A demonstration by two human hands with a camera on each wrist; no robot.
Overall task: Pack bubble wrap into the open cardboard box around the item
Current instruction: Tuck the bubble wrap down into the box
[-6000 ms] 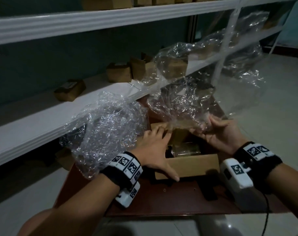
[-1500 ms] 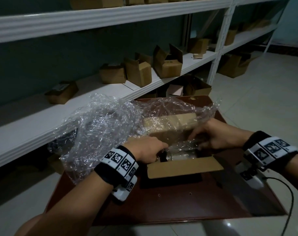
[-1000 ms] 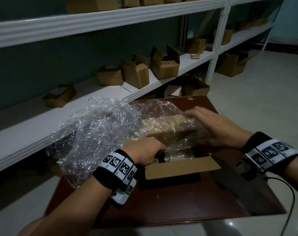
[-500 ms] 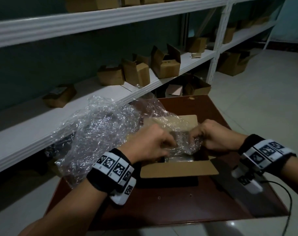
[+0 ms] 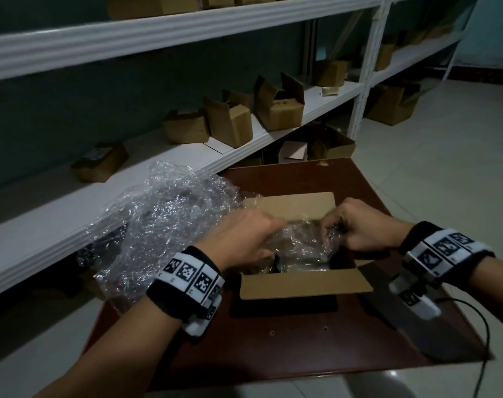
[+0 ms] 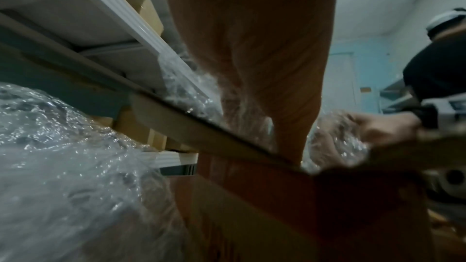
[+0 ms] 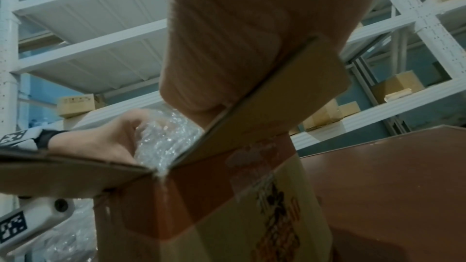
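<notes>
An open cardboard box [image 5: 305,282] stands on a dark red table [image 5: 287,346] with its flaps spread. Inside, a glassy item [image 5: 299,264] shows under crumpled bubble wrap [image 5: 299,239]. My left hand [image 5: 244,237] grips the wrap at the box's left side. My right hand [image 5: 356,225] pinches the wrap at the right side, fingers curled into it. The wrap trails left into a big loose heap [image 5: 164,225] beside the box. The right wrist view shows my left hand [image 7: 111,138] holding wrap [image 7: 163,138] above the box corner [image 7: 161,172].
White shelving [image 5: 158,33] runs along the left and back, holding several small cardboard boxes [image 5: 230,122]. More boxes [image 5: 330,145] sit on the floor behind the table. A cable [image 5: 483,340] hangs from my right wrist.
Over six seconds the wrap came down from above the box into it. In the last half second both hands pushed the bunch lower, baring the far flap.
</notes>
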